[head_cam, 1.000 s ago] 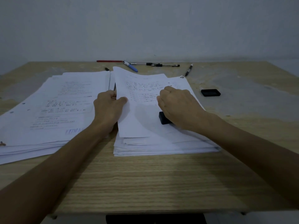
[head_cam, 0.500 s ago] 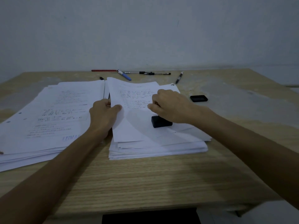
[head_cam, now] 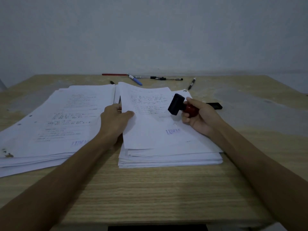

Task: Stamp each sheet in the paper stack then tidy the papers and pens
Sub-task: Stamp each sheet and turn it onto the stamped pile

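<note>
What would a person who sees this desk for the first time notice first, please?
Probably the stamp, with a black base and red handle, which the right hand holds lifted above the right paper stack. Below it, a fresh purple imprint marks the top sheet, whose left edge the left hand pinches. A wider stamped stack lies to the left, and several pens lie scattered by the wall.

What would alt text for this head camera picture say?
A right hand holds a red-handled stamp lifted above a freshly stamped sheet, which the left hand pinches by its edge atop the right paper stack. Pens lie behind.
</note>
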